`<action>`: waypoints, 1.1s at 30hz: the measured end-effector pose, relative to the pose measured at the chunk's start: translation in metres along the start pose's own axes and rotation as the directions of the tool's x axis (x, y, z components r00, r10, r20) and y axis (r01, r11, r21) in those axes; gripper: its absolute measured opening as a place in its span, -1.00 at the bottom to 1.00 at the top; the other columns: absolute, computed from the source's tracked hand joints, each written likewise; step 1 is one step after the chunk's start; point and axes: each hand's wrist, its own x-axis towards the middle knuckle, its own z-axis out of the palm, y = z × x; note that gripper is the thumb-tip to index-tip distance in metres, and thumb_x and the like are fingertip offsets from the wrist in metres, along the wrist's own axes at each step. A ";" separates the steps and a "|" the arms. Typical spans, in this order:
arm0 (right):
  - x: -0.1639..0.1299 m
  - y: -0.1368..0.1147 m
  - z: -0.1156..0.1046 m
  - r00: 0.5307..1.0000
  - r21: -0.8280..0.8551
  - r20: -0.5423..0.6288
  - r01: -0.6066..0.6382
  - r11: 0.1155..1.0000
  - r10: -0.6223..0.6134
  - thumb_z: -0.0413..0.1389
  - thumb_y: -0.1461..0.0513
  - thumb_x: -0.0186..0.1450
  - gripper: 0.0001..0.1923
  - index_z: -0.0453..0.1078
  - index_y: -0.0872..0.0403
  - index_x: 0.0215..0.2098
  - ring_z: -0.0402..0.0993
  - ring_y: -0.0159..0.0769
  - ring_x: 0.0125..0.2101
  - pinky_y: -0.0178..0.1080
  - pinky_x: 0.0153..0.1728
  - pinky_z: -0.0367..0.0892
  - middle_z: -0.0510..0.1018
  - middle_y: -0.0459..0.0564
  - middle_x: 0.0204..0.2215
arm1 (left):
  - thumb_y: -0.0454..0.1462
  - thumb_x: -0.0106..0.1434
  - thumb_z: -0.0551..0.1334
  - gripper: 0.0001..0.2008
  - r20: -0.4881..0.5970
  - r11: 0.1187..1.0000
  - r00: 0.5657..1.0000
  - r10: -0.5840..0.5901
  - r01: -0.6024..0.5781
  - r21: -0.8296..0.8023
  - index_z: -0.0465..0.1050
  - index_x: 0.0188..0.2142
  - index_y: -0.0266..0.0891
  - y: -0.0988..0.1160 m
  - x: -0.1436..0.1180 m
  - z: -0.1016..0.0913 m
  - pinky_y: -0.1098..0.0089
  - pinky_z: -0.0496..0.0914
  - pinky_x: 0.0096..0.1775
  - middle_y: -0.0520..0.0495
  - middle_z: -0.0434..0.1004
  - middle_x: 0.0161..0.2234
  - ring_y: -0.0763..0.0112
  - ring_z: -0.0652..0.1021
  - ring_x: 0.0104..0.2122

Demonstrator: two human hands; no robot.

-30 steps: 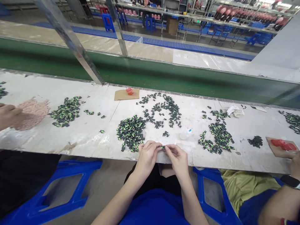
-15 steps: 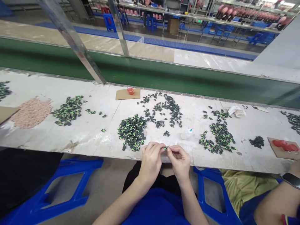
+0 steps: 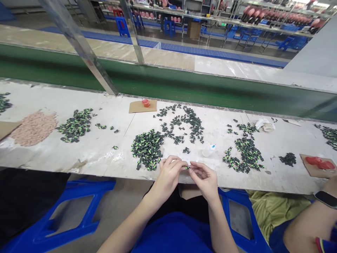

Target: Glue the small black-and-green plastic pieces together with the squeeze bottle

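Green-and-black small part (image 3: 187, 168) is pinched between the fingertips of both hands at the near edge of the table (image 3: 105, 147), just in front of the person's lap. Left hand (image 3: 170, 174) has its fingers (image 3: 177, 163) together on the part's left end; right hand (image 3: 204, 175) has thumb and forefinger closed on the right end, with the other fingers spread loosely. The part is too small to tell its exact form. A dense pile of like pieces (image 3: 147, 147) lies just beyond the left hand, a scattered spread (image 3: 184, 123) sits farther back, and another pile (image 3: 246, 154) lies to the right. A small glue bottle (image 3: 209, 150) lies on its side between these piles. A red cap on cardboard (image 3: 145, 103) sits near the far edge. Judgement: handling at this scale calls for a light fingertip grip, both wrists steadied close to the table edge, and the part kept over the table so a slip does not drop it to the floor. A co-worker's forearm with a wristwatch (image 3: 326, 199) is at the right
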 end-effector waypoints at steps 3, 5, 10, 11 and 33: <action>0.003 0.001 0.001 1.000 0.033 0.002 -0.005 0.999 0.005 0.28 0.18 0.05 -0.74 0.52 0.07 -0.27 0.55 -0.29 -0.44 -0.25 -0.37 0.52 0.60 -0.02 -0.45 | -0.50 0.30 0.00 -0.71 0.014 0.999 0.999 0.040 -0.040 0.011 0.41 -0.22 -0.16 -0.002 0.001 0.000 0.28 0.13 -0.18 -0.01 0.58 -0.32 0.31 0.46 -0.18; 0.004 0.002 0.003 1.000 0.031 0.013 -0.001 1.000 0.001 0.27 0.20 0.05 -0.77 0.49 0.07 -0.30 0.52 -0.33 -0.47 -0.29 -0.41 0.49 0.56 -0.06 -0.50 | -0.51 0.29 0.00 -0.71 0.006 0.998 0.998 0.057 -0.057 0.015 0.40 -0.23 -0.17 -0.003 0.001 0.001 0.27 0.13 -0.19 -0.01 0.58 -0.33 0.31 0.46 -0.19; 0.003 0.006 0.008 0.999 -0.018 0.036 0.021 1.000 -0.020 0.20 0.25 0.06 -0.79 0.40 0.05 -0.30 0.42 -0.42 -0.53 -0.36 -0.47 0.40 0.44 -0.15 -0.54 | -0.54 0.26 0.02 -0.71 0.004 1.000 1.000 0.006 -0.006 0.016 0.41 -0.25 -0.19 -0.003 -0.003 0.003 0.28 0.15 -0.21 -0.01 0.59 -0.35 0.31 0.47 -0.24; 0.003 0.008 0.009 0.999 -0.037 0.045 0.029 0.999 -0.028 0.19 0.26 0.06 -0.77 0.38 0.04 -0.28 0.40 -0.43 -0.54 -0.37 -0.47 0.39 0.42 -0.16 -0.54 | -0.54 0.25 0.03 -0.71 0.009 1.000 1.000 -0.008 0.008 0.015 0.41 -0.25 -0.20 -0.003 -0.004 0.004 0.28 0.15 -0.21 -0.01 0.59 -0.36 0.30 0.48 -0.24; 0.016 0.007 -0.074 0.677 -0.824 -0.329 0.134 0.550 -0.658 0.14 0.11 0.21 -0.77 0.47 0.09 -0.26 0.38 -0.08 -0.15 0.01 -0.10 0.31 0.51 0.10 -0.29 | -0.44 0.25 0.12 -0.78 -0.135 0.923 0.979 -0.151 0.189 0.335 0.47 -0.38 -0.14 -0.058 0.001 -0.019 -0.01 0.07 -0.05 -0.07 0.60 -0.29 -0.07 0.32 0.07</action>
